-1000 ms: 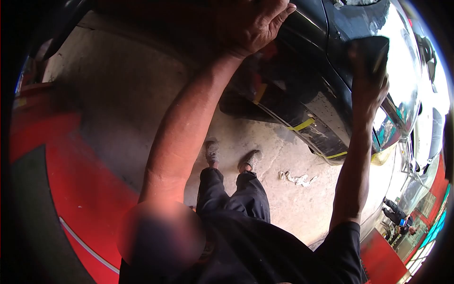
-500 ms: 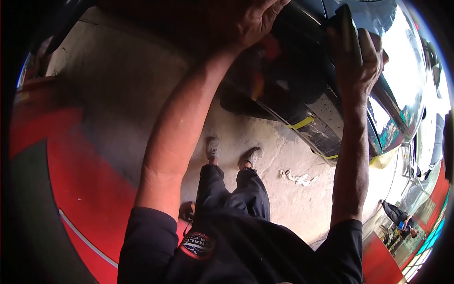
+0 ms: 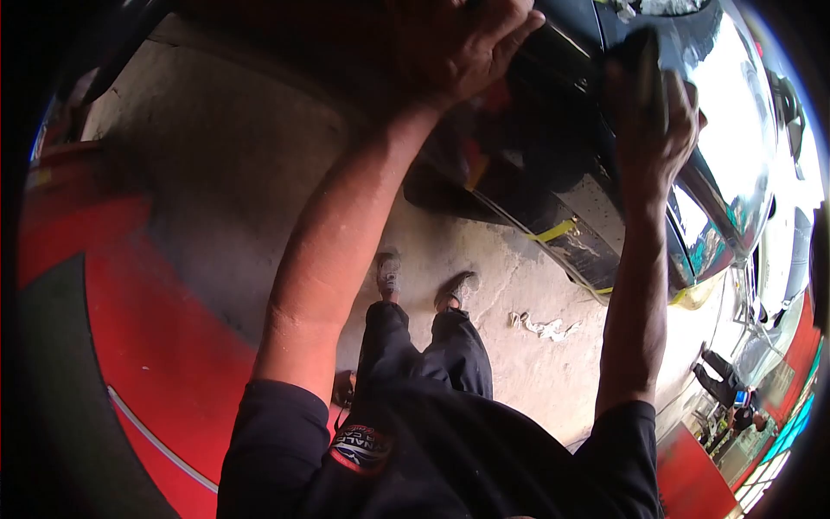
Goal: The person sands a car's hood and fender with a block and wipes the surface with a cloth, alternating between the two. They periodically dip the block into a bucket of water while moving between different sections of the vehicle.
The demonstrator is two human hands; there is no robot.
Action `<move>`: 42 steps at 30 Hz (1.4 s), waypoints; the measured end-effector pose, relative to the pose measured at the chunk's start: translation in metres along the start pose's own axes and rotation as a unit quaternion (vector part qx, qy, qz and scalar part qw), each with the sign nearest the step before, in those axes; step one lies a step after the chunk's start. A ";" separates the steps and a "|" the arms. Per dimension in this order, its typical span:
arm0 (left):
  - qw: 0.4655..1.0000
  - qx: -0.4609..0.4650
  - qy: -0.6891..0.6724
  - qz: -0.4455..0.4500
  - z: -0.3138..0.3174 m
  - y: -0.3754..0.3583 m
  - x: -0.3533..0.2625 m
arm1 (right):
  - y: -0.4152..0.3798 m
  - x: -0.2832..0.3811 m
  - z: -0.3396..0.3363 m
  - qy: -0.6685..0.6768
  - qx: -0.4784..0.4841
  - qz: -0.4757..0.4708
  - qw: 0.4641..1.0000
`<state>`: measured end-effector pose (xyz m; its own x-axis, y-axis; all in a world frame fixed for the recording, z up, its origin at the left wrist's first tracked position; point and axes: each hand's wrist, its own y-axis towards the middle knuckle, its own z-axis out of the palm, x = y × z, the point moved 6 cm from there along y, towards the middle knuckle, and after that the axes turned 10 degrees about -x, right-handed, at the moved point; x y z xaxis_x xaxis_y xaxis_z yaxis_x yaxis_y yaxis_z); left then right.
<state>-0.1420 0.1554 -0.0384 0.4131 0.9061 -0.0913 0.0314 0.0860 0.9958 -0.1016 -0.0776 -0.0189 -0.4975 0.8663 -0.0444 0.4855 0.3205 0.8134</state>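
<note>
My right hand point(image 3: 661, 117) is wrapped round a dark flat block point(image 3: 641, 62), blurred by motion, against the glossy dark car body panel point(image 3: 579, 17). The block's exact kind is not clear. My left hand point(image 3: 471, 52) is at the top of the view, left of the car's dark edge, with bent fingers and the thumb pointing right. Its fingertips are partly cut off and in shadow, so what they hold is hidden. Yellow tape point(image 3: 553, 231) sticks to the car's lower part, below my hands.
Bright reflections cover the car's curved surface point(image 3: 735, 112) at right. My feet point(image 3: 389, 275) stand on the stained concrete floor point(image 3: 233, 164), near a crumpled pale scrap point(image 3: 546, 327). Red-painted floor point(image 3: 164, 320) lies at left. Another person point(image 3: 731, 385) is in the far right background.
My right hand has shifted slightly down with the block. My left hand has moved a little right and down, its fingers more bent. The person in the background has changed posture.
</note>
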 end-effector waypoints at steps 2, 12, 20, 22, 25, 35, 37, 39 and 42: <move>0.999 -0.020 0.000 0.030 0.003 -0.004 -0.001 | 0.007 -0.003 -0.008 0.029 0.012 0.048 0.998; 0.999 -0.026 0.006 0.038 0.004 -0.004 0.001 | 0.004 0.000 -0.005 0.052 0.039 -0.085 0.994; 0.998 -0.028 0.018 0.048 0.004 -0.008 0.002 | -0.004 -0.004 -0.005 0.067 0.003 -0.080 0.995; 0.998 -0.040 0.001 0.042 0.004 -0.004 0.002 | -0.013 -0.010 -0.009 0.041 -0.002 -0.095 0.995; 1.000 0.024 0.016 -0.005 -0.005 0.009 -0.007 | -0.011 -0.004 -0.011 0.042 0.016 -0.085 0.995; 1.000 -0.008 0.017 0.018 0.002 -0.002 0.000 | -0.007 0.009 -0.006 -0.015 0.013 -0.077 0.997; 1.000 0.010 0.022 -0.009 -0.001 -0.002 -0.003 | -0.006 0.009 -0.006 -0.017 0.016 -0.073 0.997; 1.000 0.003 0.017 0.006 0.001 -0.003 -0.002 | -0.014 0.004 -0.008 -0.003 0.012 -0.068 0.998; 1.000 -0.001 -0.005 0.004 0.002 -0.001 0.000 | -0.012 -0.002 0.001 0.037 0.010 -0.024 0.999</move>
<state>-0.1405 0.1544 -0.0397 0.4228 0.9024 -0.0828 0.0263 0.0792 0.9965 -0.1061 -0.0827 -0.0292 -0.5715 0.8196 -0.0397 0.4737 0.3691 0.7996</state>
